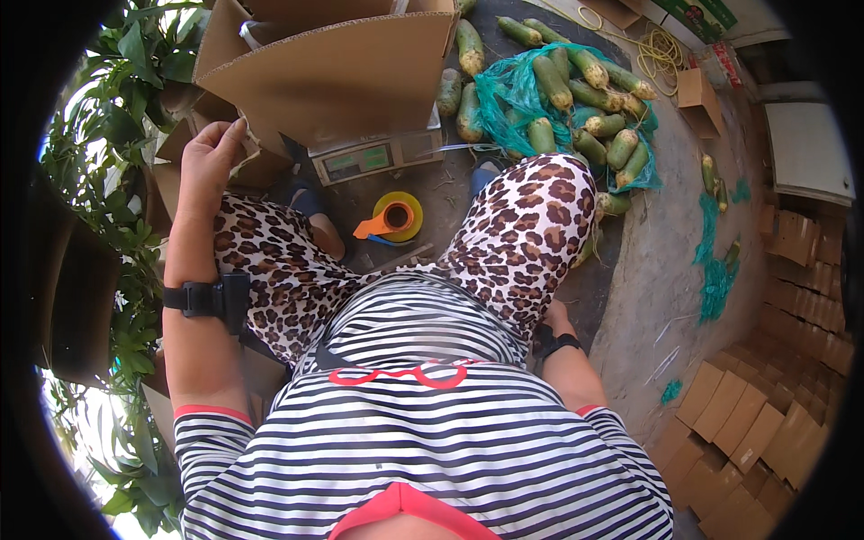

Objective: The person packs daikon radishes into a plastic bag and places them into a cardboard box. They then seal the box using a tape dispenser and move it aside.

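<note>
My left hand (214, 150) is raised at the left, thumb and finger pinched on the ragged edge of a cardboard flap (251, 150). Just beyond it a large open cardboard box (331, 81) rests on a digital scale (378, 156), whose display faces me. My right hand (556, 318) hangs beside my right thigh, largely hidden by the leg, so its fingers do not show. Between my feet, an orange tape dispenser (383, 221) with a yellow roll of tape (413, 233) lies on the floor.
Several green radishes (553, 84) lie in and around a torn teal plastic bag (498, 88) at the upper right. Flattened cardboard boxes (736, 412) are stacked lower right. Yellow rope (658, 57) coils near a small carton (698, 101). Leafy plants (131, 270) line the left.
</note>
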A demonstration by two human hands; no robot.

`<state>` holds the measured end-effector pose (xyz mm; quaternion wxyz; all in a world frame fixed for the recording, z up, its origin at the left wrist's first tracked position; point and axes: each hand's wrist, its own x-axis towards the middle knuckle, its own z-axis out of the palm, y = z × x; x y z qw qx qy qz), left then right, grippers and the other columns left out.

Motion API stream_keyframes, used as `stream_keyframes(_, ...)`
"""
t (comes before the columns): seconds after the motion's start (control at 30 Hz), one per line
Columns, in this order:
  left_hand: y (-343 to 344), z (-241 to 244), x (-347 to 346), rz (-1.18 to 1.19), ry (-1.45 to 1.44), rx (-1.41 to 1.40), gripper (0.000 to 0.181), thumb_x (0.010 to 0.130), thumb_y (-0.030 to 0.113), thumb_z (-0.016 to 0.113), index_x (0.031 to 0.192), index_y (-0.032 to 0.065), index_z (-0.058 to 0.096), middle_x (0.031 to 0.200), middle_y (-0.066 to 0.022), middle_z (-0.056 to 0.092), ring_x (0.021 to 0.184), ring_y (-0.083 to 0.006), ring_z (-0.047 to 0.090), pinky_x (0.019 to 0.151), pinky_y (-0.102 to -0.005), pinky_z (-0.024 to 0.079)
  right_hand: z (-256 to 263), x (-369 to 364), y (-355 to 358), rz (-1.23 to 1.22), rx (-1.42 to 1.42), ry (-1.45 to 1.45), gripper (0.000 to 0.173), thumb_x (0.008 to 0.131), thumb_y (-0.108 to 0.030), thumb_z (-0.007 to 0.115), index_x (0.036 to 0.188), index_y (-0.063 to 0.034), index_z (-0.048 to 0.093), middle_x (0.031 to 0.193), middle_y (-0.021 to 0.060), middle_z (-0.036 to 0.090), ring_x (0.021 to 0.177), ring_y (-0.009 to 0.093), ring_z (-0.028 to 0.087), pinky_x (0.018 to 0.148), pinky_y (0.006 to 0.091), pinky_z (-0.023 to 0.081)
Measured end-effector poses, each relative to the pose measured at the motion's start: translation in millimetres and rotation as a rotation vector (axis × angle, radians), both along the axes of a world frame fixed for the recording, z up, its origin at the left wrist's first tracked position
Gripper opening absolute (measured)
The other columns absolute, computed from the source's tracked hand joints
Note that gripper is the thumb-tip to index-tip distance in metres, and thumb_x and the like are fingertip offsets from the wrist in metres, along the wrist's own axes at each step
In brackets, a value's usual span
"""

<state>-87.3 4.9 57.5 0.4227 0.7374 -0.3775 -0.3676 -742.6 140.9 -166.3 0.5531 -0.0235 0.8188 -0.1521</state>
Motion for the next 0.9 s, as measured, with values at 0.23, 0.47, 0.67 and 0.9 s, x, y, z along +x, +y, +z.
stream_keyframes(0.23, 2, -1, -52, -0.568, -0.379, -0.068, 0.027, 0.085, -0.003, 0.058, 0.112, -0.0007, 0.064, 0.104, -0.0125, 0.063, 0.097, -0.0257, 0.064, 0.087, -0.031, 0.049, 6, 6, -16, 0.081, -0.045, -0.001, 0.014, 0.098, -0.016, 0.055, 0.088, -0.0063, 0.056, 0.076, 0.0085, 0.057, 0.058, 0.017, 0.046, 0.05, 0.0389, 0.037)
stream_keyframes(0.47, -4, 13, -134, -0.973, -0.625, 0.373, 0.043, 0.071, 0.012, 0.076, 0.111, 0.0015, 0.066, 0.12, -0.0205, 0.061, 0.105, -0.0374, 0.061, 0.088, -0.0384, 0.051, 0, 4, -64, 0.017, -0.157, -0.059, 0.01, 0.092, -0.011, 0.057, 0.085, -0.0048, 0.06, 0.071, 0.0071, 0.059, 0.056, 0.016, 0.05, 0.047, 0.0314, 0.036)
stream_keyframes(0.67, -31, 1, -145, -1.072, -0.603, 0.385, 0.032, 0.073, 0.012, 0.073, 0.104, 0.0033, 0.068, 0.102, -0.0186, 0.066, 0.093, -0.0377, 0.063, 0.08, -0.0412, 0.052, 0, 10, -106, 0.104, -0.235, 0.006, 0.015, 0.092, -0.015, 0.06, 0.101, -0.0043, 0.063, 0.075, 0.0054, 0.064, 0.06, 0.015, 0.059, 0.05, 0.0289, 0.043)
stream_keyframes(0.9, -64, -17, -184, -1.173, -0.578, 0.505, 0.042, 0.078, 0.022, 0.069, 0.117, 0.0055, 0.063, 0.113, -0.0177, 0.065, 0.106, -0.0374, 0.061, 0.088, -0.0435, 0.051, -4, 37, -195, 0.479, -0.561, 0.197, 0.023, 0.083, -0.023, 0.07, 0.084, 0.0001, 0.068, 0.072, 0.0082, 0.067, 0.065, 0.019, 0.063, 0.064, 0.032, 0.05)
